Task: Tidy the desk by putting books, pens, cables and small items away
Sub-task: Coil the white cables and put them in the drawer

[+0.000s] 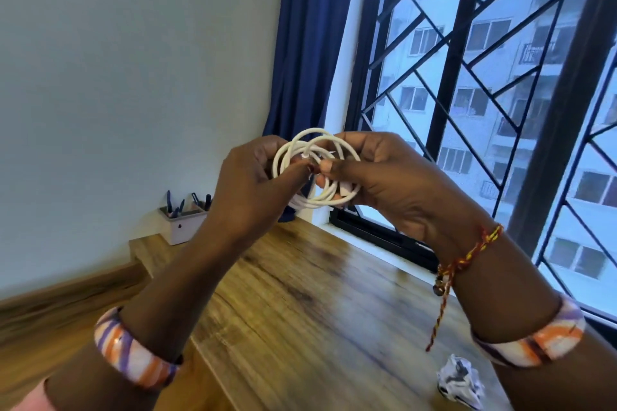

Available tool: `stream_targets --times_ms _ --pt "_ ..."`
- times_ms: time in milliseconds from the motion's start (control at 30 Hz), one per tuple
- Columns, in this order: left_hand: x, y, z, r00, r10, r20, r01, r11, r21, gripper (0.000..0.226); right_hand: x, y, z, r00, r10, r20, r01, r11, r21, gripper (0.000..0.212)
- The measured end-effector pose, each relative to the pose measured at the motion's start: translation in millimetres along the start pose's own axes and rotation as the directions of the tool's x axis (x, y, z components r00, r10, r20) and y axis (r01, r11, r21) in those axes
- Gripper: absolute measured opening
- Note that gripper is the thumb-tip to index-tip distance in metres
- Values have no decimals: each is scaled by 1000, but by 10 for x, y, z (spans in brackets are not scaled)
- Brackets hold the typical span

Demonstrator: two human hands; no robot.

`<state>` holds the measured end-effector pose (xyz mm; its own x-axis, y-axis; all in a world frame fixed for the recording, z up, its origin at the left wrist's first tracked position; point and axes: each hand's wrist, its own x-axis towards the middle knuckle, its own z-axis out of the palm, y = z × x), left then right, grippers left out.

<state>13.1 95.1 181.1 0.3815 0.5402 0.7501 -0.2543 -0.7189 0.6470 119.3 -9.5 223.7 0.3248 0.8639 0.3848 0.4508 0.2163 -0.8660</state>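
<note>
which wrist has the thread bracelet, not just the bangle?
The right wrist: a red-and-yellow thread bracelet sits above its striped bangle. The left wrist carries only a striped bangle.

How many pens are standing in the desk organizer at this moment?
4 show in the organizer at the desk's far corner: two in the left compartment, two in the right. The left forearm hides the right edge, so more may be hidden.

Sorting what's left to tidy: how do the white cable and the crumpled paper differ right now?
The cable is coiled in loops; the paper is a crushed ball. The cable is held up in the air by the left hand and right hand; the paper lies untouched on the desk. Both are mostly white.
</note>
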Motion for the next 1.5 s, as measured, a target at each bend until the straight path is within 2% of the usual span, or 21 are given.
stream_targets --times_ms 100,167,267,400,500,600,733,767,800,833,867,900,933,967,1033,1100,1167,1233,1300,1400,1500 --pt "-84 188 -73 994 -88 66 96 988 -123 6 -162 -102 76 998 -48 -31 48 999 8 18" --pt "-147 286 -105 991 -78 112 86 994 -73 11 -299 -142 135 995 -62 -83 59 998 -38 18" --pt "-292 386 -108 975 69 211 -116 969 217 7 -594 -174 158 985 -35 -168 22 996 -84 19" --pt "-620 527 -66 899 256 356 -398 817 418 44 -1165 -197 82 975 15 -222 -32 997 -74 17" --pt "-897 671 -63 881 313 354 -461 732 501 49 -1652 -230 62 981 70 -182 -61 997 53 23" --pt "-1107 783 -36 882 311 355 -456 754 473 45 -2046 -237 66 979 132 -157 -78 947 313 31" --pt "-1243 943 -22 904 253 345 -386 831 401 54 -2416 -332 -22 959 202 -197 -111 912 394 39" --pt "-1255 1006 -23 907 244 342 -366 859 358 54 -2492 -398 -49 954 201 -223 -114 930 351 33" --pt "-1268 1076 -12 906 241 347 -351 887 301 52 -2551 -465 -77 942 179 -283 -114 966 232 26" --pt "-1288 1145 8 901 247 357 -339 913 225 50 -2583 -512 -99 916 119 -383 -123 992 15 19" --pt "-1318 1234 43 890 259 376 -332 932 145 48 -2608 -566 -111 873 13 -488 -151 958 -244 18" --pt "-1356 1320 84 874 277 398 -335 938 84 47 -2618 -589 -106 827 -114 -551 -178 876 -449 18" --pt "-1402 1411 129 856 303 418 -354 934 49 46 -2621 -610 -86 790 -206 -577 -195 809 -555 16" --pt "-1440 1485 178 839 335 429 -392 919 47 44 -2628 -623 -64 770 -247 -588 -188 793 -579 13" --pt "-1473 1579 257 820 390 419 -481 866 136 45 -2669 -647 -27 780 -171 -602 -139 891 -432 9" --pt "-1460 1629 325 831 408 378 -522 808 274 46 -2729 -687 -32 822 64 -565 -107 993 -44 11" --pt "-1434 1625 408 835 396 381 -532 758 377 45 -2764 -685 -118 861 242 -448 -92 939 331 14" --pt "-1406 1600 548 806 432 405 -582 702 410 46 -2771 -594 -237 885 289 -365 -59 848 527 29" --pt "-1369 1565 726 771 472 426 -630 664 403 41 -2761 -458 -366 889 276 -364 -51 852 521 35" --pt "-1284 1442 1028 751 437 496 -647 640 415 37 -2714 -260 -583 864 236 -444 -33 908 418 19" --pt "-1165 1293 1406 712 386 586 -643 693 325 47 -2633 -56 -866 797 201 -570 -154 979 130 24"
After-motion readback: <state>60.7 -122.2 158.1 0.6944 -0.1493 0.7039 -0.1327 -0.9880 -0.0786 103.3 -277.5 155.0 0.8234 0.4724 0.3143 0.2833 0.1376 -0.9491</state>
